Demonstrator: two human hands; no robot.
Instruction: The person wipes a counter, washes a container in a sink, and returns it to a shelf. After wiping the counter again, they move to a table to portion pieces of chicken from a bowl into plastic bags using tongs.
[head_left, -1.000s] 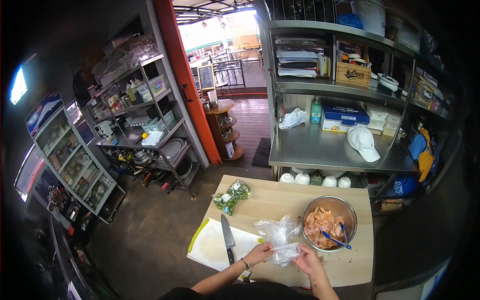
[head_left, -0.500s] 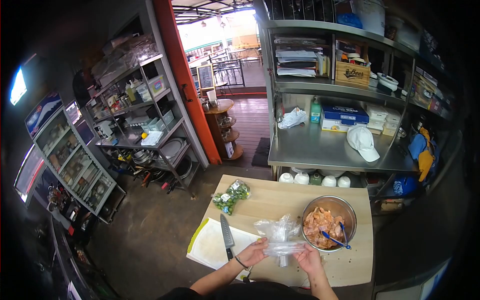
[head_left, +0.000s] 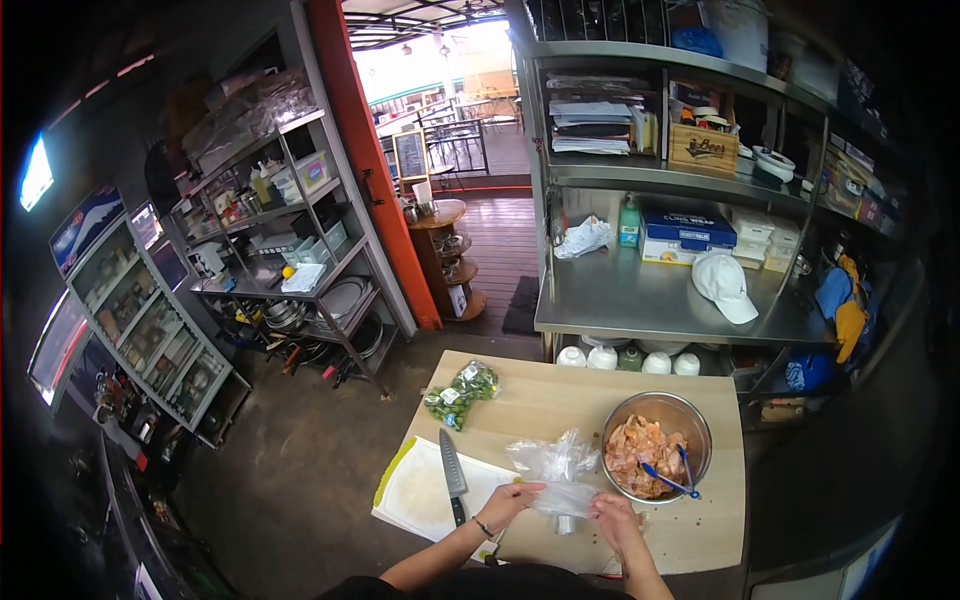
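A clear plastic bag (head_left: 565, 497) is stretched between my two hands above the wooden table. My left hand (head_left: 508, 505) pinches its left end, and my right hand (head_left: 614, 518) grips the right end. Just beyond lies more crumpled clear plastic (head_left: 553, 456). To the right, a steel bowl (head_left: 704, 424) holds raw marinated meat (head_left: 640, 452), with blue-tipped tongs (head_left: 672, 482) resting in it. Left of my hands, a kitchen knife (head_left: 453, 470) lies on a white cutting board (head_left: 415, 497) with a green edge.
Bags of green vegetables (head_left: 462, 395) lie on the table's (head_left: 545, 385) far left. Behind it stands a steel shelf unit (head_left: 630, 300) with a cling wrap box (head_left: 688, 230) and a white cap (head_left: 724, 287). A doorway opens beyond, beside another rack (head_left: 345, 260).
My hands have shifted slightly, and the plastic bag between them looks more spread out than before. The bowl, knife and vegetables stay where they were.
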